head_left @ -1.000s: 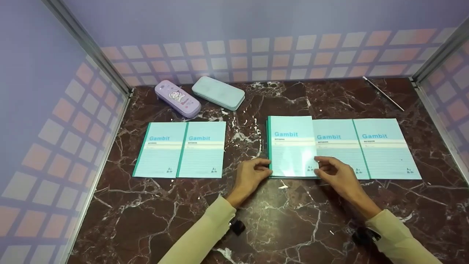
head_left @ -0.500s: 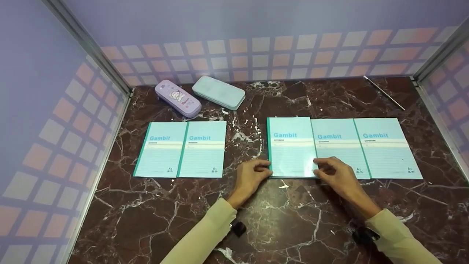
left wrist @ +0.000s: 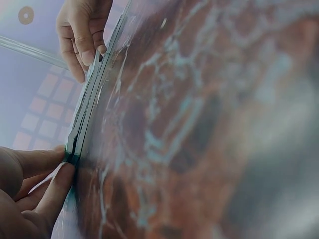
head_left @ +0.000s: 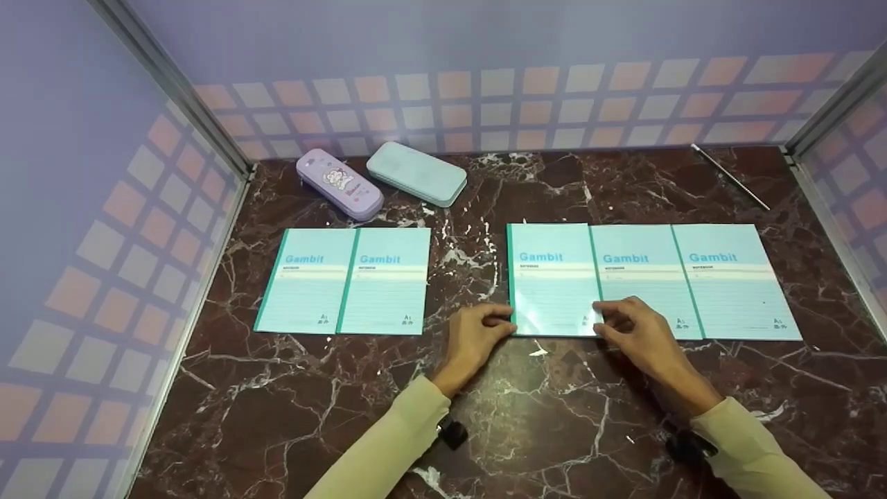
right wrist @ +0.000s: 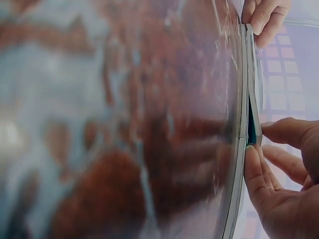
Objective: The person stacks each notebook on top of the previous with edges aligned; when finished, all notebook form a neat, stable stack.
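Dark red marble with white veins forms the worktop (head_left: 568, 430), boxed in by pale walls printed with pink and grey squares. We see our left hand (head_left: 477, 337) at the near left corner of a pale turquoise "Gambit" notebook with a green spine (head_left: 552, 278), fingers curled and pinching that corner; the left wrist view shows thumb and fingertips (left wrist: 60, 184) closed on the stacked edges there. Our right hand (head_left: 634, 333) grips the near right corner of the same notebook, thumb under and fingers (right wrist: 286, 132) over the cover edge, which the right wrist view shows slightly parted from what lies beneath. This notebook lies flat, right of centre, its right edge overlapping a second matching notebook (head_left: 634, 277), which in turn overlaps a third (head_left: 731, 281). Well apart to the left lie two more matching notebooks (head_left: 346, 281), side by side and overlapping. Behind them, near the back wall, rest a lilac pencil case with a cartoon print (head_left: 339, 183) and a mint green pencil case (head_left: 416, 173), just beside each other. A thin silver rod (head_left: 730, 176) lies in the far right corner.
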{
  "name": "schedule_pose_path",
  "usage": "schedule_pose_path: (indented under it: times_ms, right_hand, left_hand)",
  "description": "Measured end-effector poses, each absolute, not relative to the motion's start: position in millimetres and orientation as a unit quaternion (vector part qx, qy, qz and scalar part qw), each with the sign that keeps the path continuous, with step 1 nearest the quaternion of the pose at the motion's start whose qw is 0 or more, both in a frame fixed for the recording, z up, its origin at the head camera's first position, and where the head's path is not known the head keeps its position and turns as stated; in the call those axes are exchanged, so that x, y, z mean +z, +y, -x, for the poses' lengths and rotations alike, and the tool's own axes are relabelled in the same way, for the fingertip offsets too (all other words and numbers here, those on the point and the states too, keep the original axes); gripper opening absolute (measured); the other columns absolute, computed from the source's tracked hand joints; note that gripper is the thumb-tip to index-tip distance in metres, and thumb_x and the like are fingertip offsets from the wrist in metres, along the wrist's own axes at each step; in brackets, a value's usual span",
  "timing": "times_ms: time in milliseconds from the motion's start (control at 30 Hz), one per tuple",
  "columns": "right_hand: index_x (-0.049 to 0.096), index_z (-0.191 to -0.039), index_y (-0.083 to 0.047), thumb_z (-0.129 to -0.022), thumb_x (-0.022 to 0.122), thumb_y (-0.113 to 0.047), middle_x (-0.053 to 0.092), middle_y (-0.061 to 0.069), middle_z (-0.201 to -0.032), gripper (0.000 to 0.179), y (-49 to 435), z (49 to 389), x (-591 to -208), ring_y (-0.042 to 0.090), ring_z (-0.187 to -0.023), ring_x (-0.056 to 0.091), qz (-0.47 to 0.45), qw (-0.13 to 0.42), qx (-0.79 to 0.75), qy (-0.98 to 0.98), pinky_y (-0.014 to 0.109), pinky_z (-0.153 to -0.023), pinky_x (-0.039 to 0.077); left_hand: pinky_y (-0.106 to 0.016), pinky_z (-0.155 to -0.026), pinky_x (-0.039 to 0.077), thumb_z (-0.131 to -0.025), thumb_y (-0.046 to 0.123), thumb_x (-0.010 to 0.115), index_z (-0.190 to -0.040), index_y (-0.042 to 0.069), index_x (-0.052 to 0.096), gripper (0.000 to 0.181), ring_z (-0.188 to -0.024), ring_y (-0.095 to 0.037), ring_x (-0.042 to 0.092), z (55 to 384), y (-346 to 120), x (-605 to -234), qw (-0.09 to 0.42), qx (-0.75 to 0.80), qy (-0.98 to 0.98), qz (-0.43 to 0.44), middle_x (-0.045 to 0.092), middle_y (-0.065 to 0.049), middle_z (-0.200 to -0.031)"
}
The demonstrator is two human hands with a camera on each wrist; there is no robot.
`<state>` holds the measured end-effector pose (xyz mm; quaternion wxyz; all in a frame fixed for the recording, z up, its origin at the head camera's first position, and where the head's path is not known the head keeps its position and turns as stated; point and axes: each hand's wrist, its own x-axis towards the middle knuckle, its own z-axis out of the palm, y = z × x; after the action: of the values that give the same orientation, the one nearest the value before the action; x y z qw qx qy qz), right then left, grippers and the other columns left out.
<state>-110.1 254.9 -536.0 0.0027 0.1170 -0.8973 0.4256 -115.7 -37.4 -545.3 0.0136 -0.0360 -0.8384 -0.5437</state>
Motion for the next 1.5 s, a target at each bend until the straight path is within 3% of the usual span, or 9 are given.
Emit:
schedule_pose_path:
  times_ms: [133, 467, 700, 933, 1100, 1200, 1500]
  right_hand:
    - [0.075, -0.124, 0.003, -0.092, 0.082, 0.000, 0.063, 0.012, -0.103, 0.034, 254.3, 110.0, -537.8, 0.022, -0.085, 0.068, -0.117, 0.003, 0.428, -0.896, 0.020, -0.073, 0.058]
    - [0.074, -0.121, 0.003, -0.089, 0.083, 0.003, 0.061, 0.012, -0.103, 0.033, 252.8, 110.4, -542.2, 0.018, -0.084, 0.065, -0.116, 0.010, 0.437, -0.892, 0.019, -0.075, 0.056]
    - [0.073, -0.123, 0.003, -0.090, 0.082, 0.004, 0.062, 0.013, -0.105, 0.035, 254.5, 111.0, -542.9, 0.021, -0.086, 0.065, -0.105, -0.005, 0.441, -0.891, 0.019, -0.077, 0.057]
    - [0.072, -0.125, 0.004, -0.090, 0.082, 0.004, 0.061, 0.013, -0.106, 0.036, 255.8, 110.6, -543.6, 0.019, -0.088, 0.064, -0.110, -0.003, 0.439, -0.892, 0.019, -0.079, 0.057]
    - [0.073, -0.124, 0.004, -0.089, 0.083, 0.005, 0.062, 0.013, -0.105, 0.036, 255.7, 110.0, -545.0, 0.017, -0.086, 0.064, -0.115, 0.007, 0.438, -0.892, 0.018, -0.078, 0.057]
    - [0.073, -0.123, 0.004, -0.088, 0.083, 0.006, 0.062, 0.013, -0.105, 0.037, 254.9, 110.0, -545.8, 0.016, -0.086, 0.064, -0.115, 0.008, 0.441, -0.890, 0.018, -0.078, 0.057]
    - [0.073, -0.123, 0.005, -0.089, 0.082, 0.006, 0.061, 0.013, -0.104, 0.035, 251.4, 110.8, -543.1, 0.021, -0.086, 0.065, -0.114, 0.005, 0.429, -0.896, 0.021, -0.077, 0.058]
  left_hand:
    - [-0.022, -0.075, 0.061, -0.083, 0.006, 0.091, -0.104, 0.006, 0.085, 0.022, -0.082, -0.009, 0.077, 115.6, -36.1, -546.0, 0.022, -0.548, -0.835, 0.042, 0.079, -0.005, -0.113]
    - [-0.022, -0.076, 0.061, -0.084, 0.005, 0.090, -0.102, 0.008, 0.085, 0.019, -0.084, -0.009, 0.077, 115.5, -32.5, -546.0, 0.023, -0.558, -0.829, 0.036, 0.079, -0.006, -0.116]
    - [-0.024, -0.077, 0.062, -0.085, 0.002, 0.089, -0.099, 0.009, 0.086, 0.016, -0.088, -0.011, 0.076, 113.9, -29.4, -541.6, -0.006, -0.612, -0.791, 0.003, 0.078, -0.008, -0.118]
    - [-0.028, -0.085, 0.061, -0.086, -0.001, 0.085, -0.100, 0.005, 0.084, 0.015, -0.099, -0.018, 0.076, 109.7, -26.8, -539.2, -0.041, -0.674, -0.737, -0.032, 0.076, -0.010, -0.124]
    - [-0.028, -0.085, 0.061, -0.087, -0.003, 0.083, -0.100, 0.004, 0.084, 0.015, -0.102, -0.021, 0.076, 107.9, -25.6, -540.6, -0.041, -0.691, -0.721, -0.037, 0.075, -0.011, -0.127]
    - [-0.029, -0.085, 0.062, -0.087, -0.005, 0.082, -0.101, 0.003, 0.083, 0.016, -0.102, -0.022, 0.076, 108.0, -25.1, -542.4, -0.035, -0.698, -0.713, -0.046, 0.075, -0.012, -0.126]
    - [-0.029, -0.076, 0.063, -0.084, -0.007, 0.083, -0.110, -0.001, 0.080, 0.027, -0.091, -0.021, 0.076, 110.6, -27.1, -541.9, -0.049, -0.704, -0.706, -0.065, 0.079, -0.011, -0.100]
